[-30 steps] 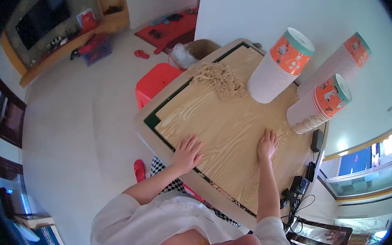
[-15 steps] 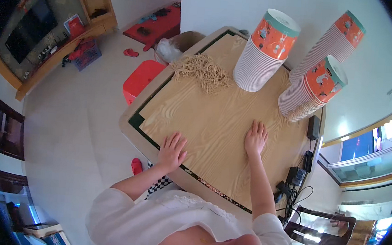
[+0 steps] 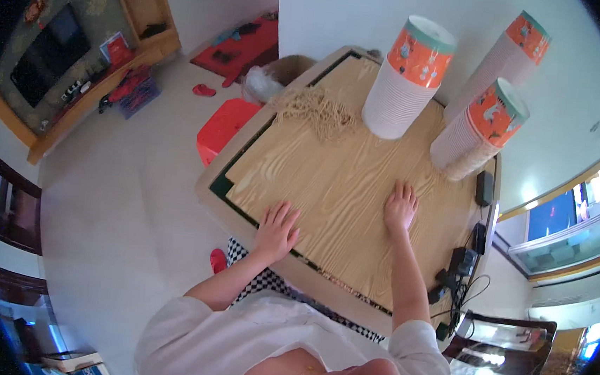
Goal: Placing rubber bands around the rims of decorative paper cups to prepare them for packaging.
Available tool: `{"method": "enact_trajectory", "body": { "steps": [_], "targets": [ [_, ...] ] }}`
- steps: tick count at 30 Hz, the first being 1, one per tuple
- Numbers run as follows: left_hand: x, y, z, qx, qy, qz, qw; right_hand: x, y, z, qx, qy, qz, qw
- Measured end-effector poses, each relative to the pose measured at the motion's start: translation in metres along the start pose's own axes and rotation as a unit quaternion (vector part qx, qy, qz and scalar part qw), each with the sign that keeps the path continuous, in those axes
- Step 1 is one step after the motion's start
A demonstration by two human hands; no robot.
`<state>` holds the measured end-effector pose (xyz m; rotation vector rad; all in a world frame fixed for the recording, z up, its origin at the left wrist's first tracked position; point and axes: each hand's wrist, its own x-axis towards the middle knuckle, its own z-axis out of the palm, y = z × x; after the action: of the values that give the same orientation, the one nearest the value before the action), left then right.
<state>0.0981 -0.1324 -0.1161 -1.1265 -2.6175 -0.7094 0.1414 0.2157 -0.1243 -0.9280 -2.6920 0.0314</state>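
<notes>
- L hand: fingers slightly apart, on wood-grain board
- R hand: fingers closer tog., also on board
- tan strand pile: past L fingertips
- paper-cup stacks: past R fingertips; rearmost's base unclear

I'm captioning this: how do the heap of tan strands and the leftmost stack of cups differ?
Shape: the heap of tan strands is loose and tangled, while the leftmost stack of cups is neatly nested. Height: the heap lies low; the stack rises tall. Colour: the heap is plain tan; the stack is white below, orange and teal higher up. Both rest on the wood-grain board, untouched by the left hand or the right hand.
</notes>
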Motion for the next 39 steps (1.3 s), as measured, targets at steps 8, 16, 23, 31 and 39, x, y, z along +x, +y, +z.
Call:
{"method": "enact_trajectory", "body": {
  "steps": [8,16,23,31,39],
  "targets": [
    [0.000,-0.005,0.000,0.003,-0.004,-0.010,1.000,0.000,-0.004,0.000,0.009,0.004,-0.011,1.000],
    [0.008,-0.003,-0.003,-0.002,-0.006,-0.006,1.000,0.046,0.017,-0.019,0.167,-0.045,0.000,0.985],
    [0.004,-0.006,-0.001,-0.001,0.020,-0.014,1.000,0.232,-0.045,-0.245,0.097,0.310,-0.228,0.918],
    [0.004,-0.006,0.002,-0.018,0.015,-0.019,1.000,0.289,-0.078,-0.264,0.058,0.187,-0.259,0.946],
    [0.005,-0.009,0.005,-0.025,0.012,-0.023,0.999,0.304,-0.072,-0.279,0.118,0.099,-0.332,0.931]
  ]
}}
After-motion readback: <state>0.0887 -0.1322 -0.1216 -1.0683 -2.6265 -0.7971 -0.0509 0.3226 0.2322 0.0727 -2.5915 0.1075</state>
